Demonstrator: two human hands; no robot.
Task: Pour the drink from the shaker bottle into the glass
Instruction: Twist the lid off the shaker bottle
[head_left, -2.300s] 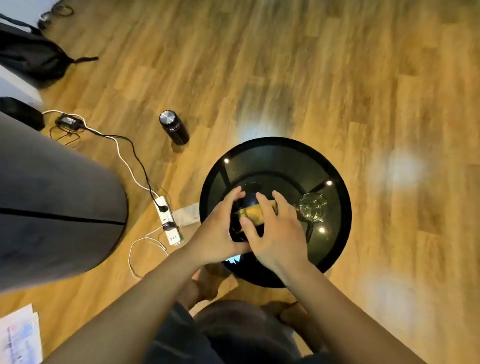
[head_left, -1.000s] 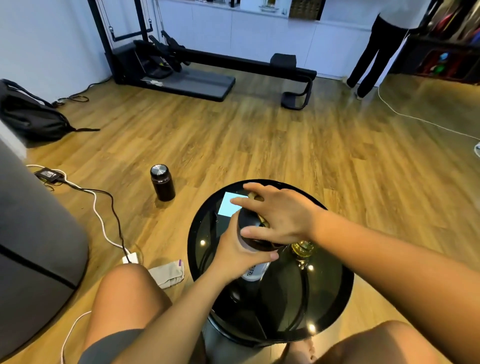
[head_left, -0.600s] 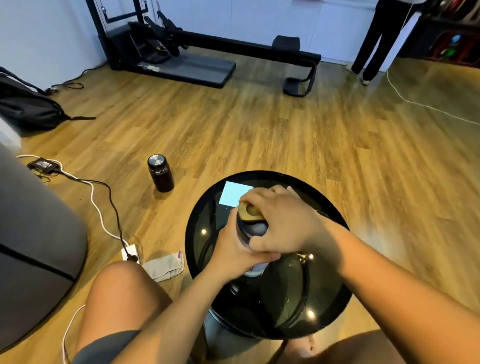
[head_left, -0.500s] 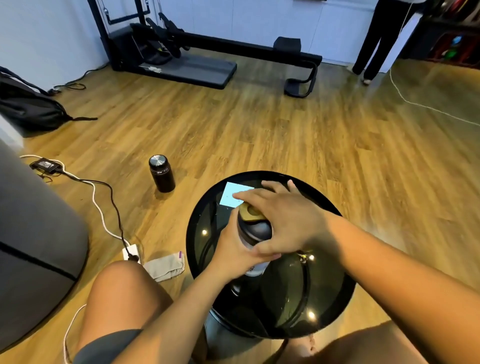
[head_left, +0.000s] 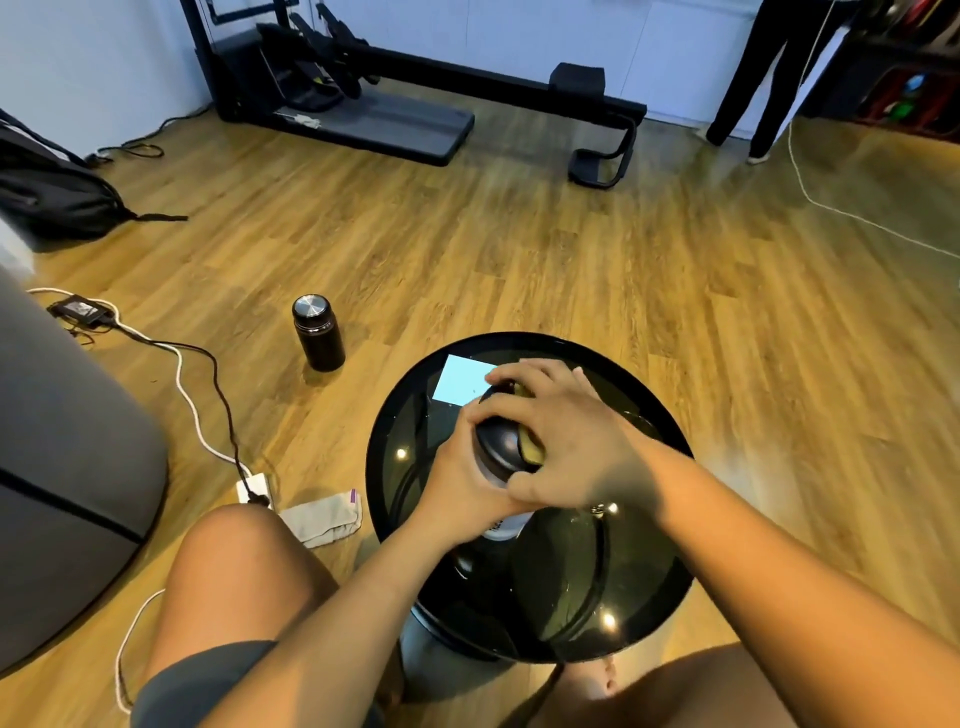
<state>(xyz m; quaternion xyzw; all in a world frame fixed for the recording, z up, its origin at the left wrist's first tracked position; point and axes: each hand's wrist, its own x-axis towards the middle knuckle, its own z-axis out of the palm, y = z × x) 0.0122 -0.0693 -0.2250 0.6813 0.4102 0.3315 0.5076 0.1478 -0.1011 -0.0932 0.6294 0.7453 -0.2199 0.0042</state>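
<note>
The shaker bottle (head_left: 501, 470) was held upright above the round glass table (head_left: 654, 613), its body gripped by the left hand (head_left: 460, 483) and its lid clasped from above by the right hand (head_left: 571, 447). The glass was hidden beneath the right wrist.

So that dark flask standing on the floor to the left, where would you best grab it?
Around its straight cylindrical body, below the shiny metal cap. The flask stands upright and alone on the wooden floor, so a hand could probably come in from any side and wrap the middle. The cap looks narrower and smooth, likely a poorer grip. Both hands are busy on the shaker bottle.
</note>
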